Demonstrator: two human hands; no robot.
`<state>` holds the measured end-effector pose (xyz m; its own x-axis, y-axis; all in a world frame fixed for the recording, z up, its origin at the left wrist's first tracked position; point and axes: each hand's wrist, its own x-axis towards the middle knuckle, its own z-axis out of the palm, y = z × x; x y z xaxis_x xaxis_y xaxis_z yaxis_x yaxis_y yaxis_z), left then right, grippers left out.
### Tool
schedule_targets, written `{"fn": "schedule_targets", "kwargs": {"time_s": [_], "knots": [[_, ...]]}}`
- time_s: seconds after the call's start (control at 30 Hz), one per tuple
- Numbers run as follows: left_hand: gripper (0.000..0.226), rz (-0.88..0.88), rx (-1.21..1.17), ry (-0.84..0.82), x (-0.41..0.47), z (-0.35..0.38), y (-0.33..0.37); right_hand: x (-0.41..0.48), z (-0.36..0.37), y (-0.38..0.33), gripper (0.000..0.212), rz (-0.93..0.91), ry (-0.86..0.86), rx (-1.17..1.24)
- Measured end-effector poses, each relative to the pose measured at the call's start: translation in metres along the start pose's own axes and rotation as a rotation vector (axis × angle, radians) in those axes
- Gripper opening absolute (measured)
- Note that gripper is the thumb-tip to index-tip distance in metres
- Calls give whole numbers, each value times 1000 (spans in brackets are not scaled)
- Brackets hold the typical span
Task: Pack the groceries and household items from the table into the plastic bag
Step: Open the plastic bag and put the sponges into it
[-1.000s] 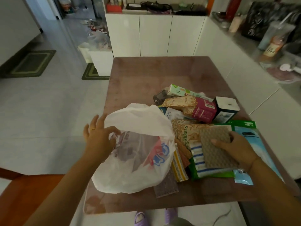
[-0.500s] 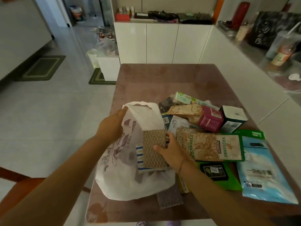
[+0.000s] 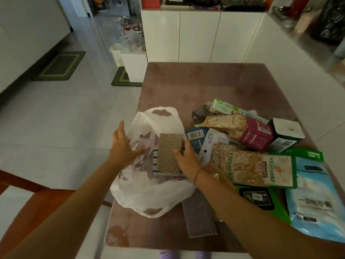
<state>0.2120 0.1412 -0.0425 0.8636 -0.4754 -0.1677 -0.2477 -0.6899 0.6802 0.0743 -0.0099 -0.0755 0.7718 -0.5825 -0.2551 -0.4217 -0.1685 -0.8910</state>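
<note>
A white plastic bag (image 3: 149, 191) lies on the brown table (image 3: 214, 86), its mouth toward the pile. My right hand (image 3: 186, 161) grips a pack of brown textured cloths with blue-striped ones beneath (image 3: 169, 153) and holds it at the bag's mouth. My left hand (image 3: 124, 148) rests on the bag's upper side with fingers spread, thumb on the plastic. To the right lies a pile: a Squirrels snack pouch (image 3: 255, 167), a maroon packet (image 3: 255, 133), a blue glove pouch (image 3: 313, 200), a green pack (image 3: 261, 200), a dark box (image 3: 287, 135).
A grey textured mat (image 3: 197, 217) lies under the bag near the table's front edge. A long green-white box (image 3: 229, 109) and a dark can (image 3: 200, 112) sit behind the pile. An orange chair (image 3: 37, 212) stands lower left. White cabinets (image 3: 205, 34) line the back and right.
My right hand carried the cloth pack from the pile on the right over to the bag's mouth. My left hand shifted along the bag's edge and now presses flat on it.
</note>
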Motion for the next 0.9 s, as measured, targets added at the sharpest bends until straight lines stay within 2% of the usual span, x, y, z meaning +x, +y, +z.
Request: {"fn": "schedule_targets", "kwargs": {"time_s": [0.07,0.13,0.2,0.27,0.33,0.4,0.47,0.6,0.63,0.73,0.9], "knots": [[114,-89,16,1,-9,4,-12,3,-1,4,49,-28,-50,-219],[101,-112,39,12,-17,7,-19,0,-13,4,49,-62,-13,-228],[83,-40,60,10,-25,10,-21,-8,-34,0,42,-144,123,-134],[71,-3,67,21,-28,12,-21,-18,-62,7,31,-172,299,-145],[67,3,62,38,-30,14,-19,-37,-88,24,21,-83,359,-189],[64,8,59,43,-32,16,-17,-62,-98,46,18,46,313,-196],[63,0,51,41,-33,18,-16,-89,-91,65,36,134,244,-204],[62,3,57,38,-37,20,-18,-125,-51,89,114,237,155,-458],[61,3,53,38,-38,21,-18,-129,-41,93,125,243,137,-528],[60,-3,44,36,-41,22,-16,-130,-25,102,132,221,132,-618],[60,7,42,37,-43,22,-15,-119,-25,108,127,224,155,-484]]}}
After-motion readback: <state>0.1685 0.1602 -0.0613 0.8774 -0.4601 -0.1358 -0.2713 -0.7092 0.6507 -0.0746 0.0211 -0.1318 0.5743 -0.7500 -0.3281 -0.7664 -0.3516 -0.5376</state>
